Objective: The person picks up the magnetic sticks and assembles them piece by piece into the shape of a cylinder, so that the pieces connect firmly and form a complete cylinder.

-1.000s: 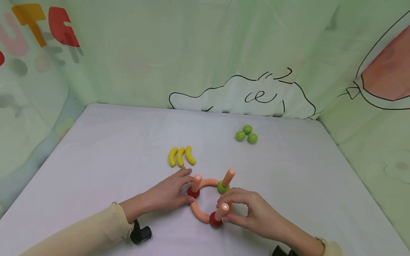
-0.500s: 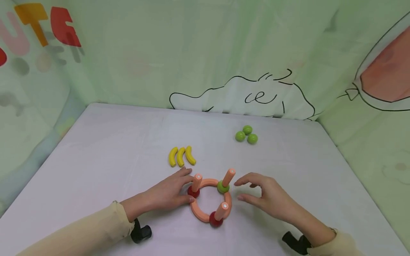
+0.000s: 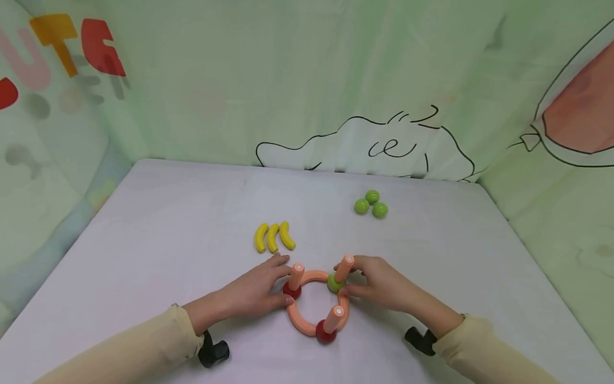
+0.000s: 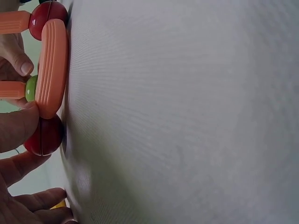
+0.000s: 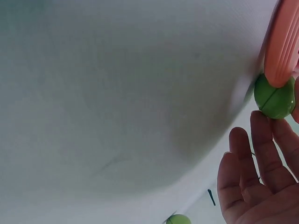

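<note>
A ring of salmon-coloured curved pieces (image 3: 301,322) lies on the table, joined by balls that each carry an upright salmon stick. Thumb and forefinger of my left hand (image 3: 256,288) pinch the left red ball (image 4: 46,137), its other fingers spread beyond. My right hand (image 3: 384,282) reaches behind the far stick (image 3: 344,268) and pinches the green ball (image 5: 275,97) under it between thumb and fingers. The near red ball (image 3: 326,332), with its own stick (image 3: 333,319), is untouched at the front of the ring.
Several loose pieces lie beyond the ring: yellow toy bananas (image 3: 273,238) in a row just past my left fingers, and green balls (image 3: 380,210) clustered farther right. A printed cloth (image 3: 307,85) stands behind and beside the white table (image 3: 192,202).
My right hand let go near the front red ball, drew back to the right with open fingers, then moved in to the green ball. The left hand stays in place.
</note>
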{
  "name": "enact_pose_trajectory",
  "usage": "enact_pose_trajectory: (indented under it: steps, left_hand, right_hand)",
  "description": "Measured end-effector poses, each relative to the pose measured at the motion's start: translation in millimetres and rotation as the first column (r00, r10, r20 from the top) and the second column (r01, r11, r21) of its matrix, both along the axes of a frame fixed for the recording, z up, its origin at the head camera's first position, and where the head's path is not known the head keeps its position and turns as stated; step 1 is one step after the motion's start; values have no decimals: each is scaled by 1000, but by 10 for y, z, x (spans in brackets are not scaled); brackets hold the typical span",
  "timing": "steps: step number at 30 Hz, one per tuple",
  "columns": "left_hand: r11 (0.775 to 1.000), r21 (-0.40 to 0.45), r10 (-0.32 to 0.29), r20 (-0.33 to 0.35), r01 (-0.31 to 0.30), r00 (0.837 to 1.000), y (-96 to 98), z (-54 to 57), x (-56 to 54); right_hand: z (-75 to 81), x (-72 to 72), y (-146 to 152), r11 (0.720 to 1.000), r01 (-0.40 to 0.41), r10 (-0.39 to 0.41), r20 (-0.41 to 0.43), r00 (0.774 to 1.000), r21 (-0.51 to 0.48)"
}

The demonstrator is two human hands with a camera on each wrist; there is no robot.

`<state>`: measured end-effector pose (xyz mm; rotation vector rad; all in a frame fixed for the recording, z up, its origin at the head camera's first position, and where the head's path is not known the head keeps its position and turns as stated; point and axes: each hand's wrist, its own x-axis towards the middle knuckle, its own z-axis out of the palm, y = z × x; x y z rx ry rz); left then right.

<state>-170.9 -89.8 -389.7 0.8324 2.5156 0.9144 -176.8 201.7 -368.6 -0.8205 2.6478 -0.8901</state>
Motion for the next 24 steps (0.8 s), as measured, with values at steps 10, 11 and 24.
enact_pose_trajectory:
  steps: [10, 11, 24]
  left_hand:
    - [1000, -3, 0, -24, 0, 1000, 20, -17, -15]
    - [1000, -1, 0, -30, 0, 1000, 22, -19, -16]
    - [999, 15, 41, -33, -41, 999, 53, -22, -11]
  right_hand:
    - [-32, 40, 25, 1000, 5, -4, -29, 1000, 26]
    - [-28, 48, 25, 999, 7, -6, -24, 1000, 32]
    - [-13, 138, 45, 999, 4, -3, -15, 1000, 42]
